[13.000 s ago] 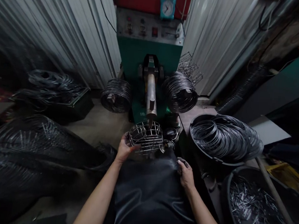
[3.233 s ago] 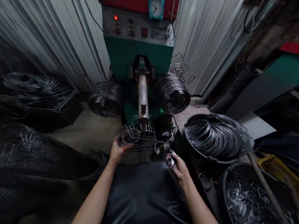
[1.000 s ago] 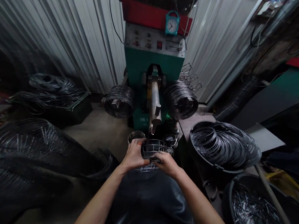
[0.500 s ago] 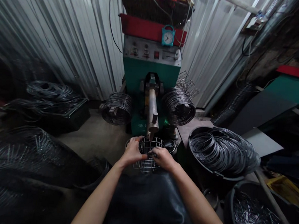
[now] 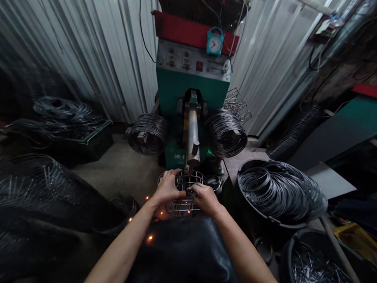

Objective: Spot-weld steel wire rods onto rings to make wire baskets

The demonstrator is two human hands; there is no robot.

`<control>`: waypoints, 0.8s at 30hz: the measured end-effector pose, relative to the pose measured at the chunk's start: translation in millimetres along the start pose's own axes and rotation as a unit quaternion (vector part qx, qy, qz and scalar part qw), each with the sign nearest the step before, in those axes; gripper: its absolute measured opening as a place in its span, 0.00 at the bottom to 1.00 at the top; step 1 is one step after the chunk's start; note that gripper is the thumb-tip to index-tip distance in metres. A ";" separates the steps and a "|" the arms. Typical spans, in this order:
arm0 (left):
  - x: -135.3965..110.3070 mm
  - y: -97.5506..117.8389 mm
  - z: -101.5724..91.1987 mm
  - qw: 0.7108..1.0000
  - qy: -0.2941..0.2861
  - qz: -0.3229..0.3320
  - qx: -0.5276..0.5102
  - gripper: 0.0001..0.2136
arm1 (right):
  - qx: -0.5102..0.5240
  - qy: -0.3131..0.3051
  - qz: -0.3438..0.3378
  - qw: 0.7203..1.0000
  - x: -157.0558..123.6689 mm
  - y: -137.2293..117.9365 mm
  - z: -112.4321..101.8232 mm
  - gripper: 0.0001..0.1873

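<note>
My left hand [image 5: 167, 188] and my right hand [image 5: 205, 197] both grip a round wire cage [image 5: 185, 198] and hold it under the tip of the steel welding arm [image 5: 191, 139] of a green machine [image 5: 190, 89]. Fingers of both hands curl over the cage's top ring. Orange sparks [image 5: 149, 238] lie scattered below and to the left of the cage, over my dark apron [image 5: 185, 255].
A black tub of wire rings [image 5: 278, 189] stands at the right, with a tub of short wire pieces [image 5: 324, 272] nearer to me. Wire ring stacks [image 5: 148, 133] hang at both sides of the machine. Finished cages [image 5: 238, 104] sit behind. Piles of wire frames [image 5: 36, 181] fill the left.
The cage stays under the welding tip with both hands on it. Sparks have appeared below the cage since half a second ago.
</note>
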State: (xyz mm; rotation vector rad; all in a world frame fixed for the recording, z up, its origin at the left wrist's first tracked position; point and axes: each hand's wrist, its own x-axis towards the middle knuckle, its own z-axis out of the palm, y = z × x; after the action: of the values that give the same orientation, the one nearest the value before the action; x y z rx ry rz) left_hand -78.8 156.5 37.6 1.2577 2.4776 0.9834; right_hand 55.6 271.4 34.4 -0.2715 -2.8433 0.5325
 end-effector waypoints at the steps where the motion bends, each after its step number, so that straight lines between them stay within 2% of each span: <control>1: -0.7 0.4 0.8 1.000 0.011 0.001 0.011 0.36 | -0.009 -0.004 0.001 1.000 -0.9 -0.1 -0.6 0.09; 4: 0.9 0.3 4.3 0.998 0.039 0.004 0.041 0.37 | -0.037 -0.022 0.011 0.999 -0.5 -0.9 -3.5 0.12; 8: 14.3 -1.9 5.7 0.999 0.021 -0.023 0.023 0.36 | -0.062 -0.027 0.041 0.997 13.1 -2.1 -9.9 0.12; 11: 23.4 -2.4 4.2 0.999 0.015 -0.047 0.020 0.37 | -0.055 -0.013 0.047 0.997 21.7 -1.5 -11.1 0.12; 13: 25.6 -2.1 3.6 0.998 0.012 -0.052 0.019 0.37 | -0.015 0.026 0.037 0.999 18.4 -0.2 -7.2 0.13; 15: 26.6 -2.5 3.5 0.999 0.013 -0.049 0.012 0.37 | 0.062 0.104 0.026 0.992 6.4 2.4 1.2 0.14; 18: 31.1 -5.4 3.4 0.999 0.028 -0.041 0.009 0.38 | 0.187 0.207 0.062 0.958 -22.9 10.3 21.9 0.14; 20: 37.1 -8.9 3.1 0.998 0.036 -0.043 0.007 0.38 | 0.235 0.212 0.112 0.942 -45.4 18.0 39.5 0.13; 24: 49.3 -15.2 2.7 0.998 0.038 -0.047 -0.001 0.37 | 0.265 0.162 0.200 0.929 -88.0 32.0 73.2 0.14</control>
State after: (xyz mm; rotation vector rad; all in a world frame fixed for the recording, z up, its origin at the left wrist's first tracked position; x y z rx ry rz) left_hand -118.0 189.6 31.8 1.1104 2.5659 1.0287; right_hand 124.8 256.8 -61.1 -0.7577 -2.2204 1.1813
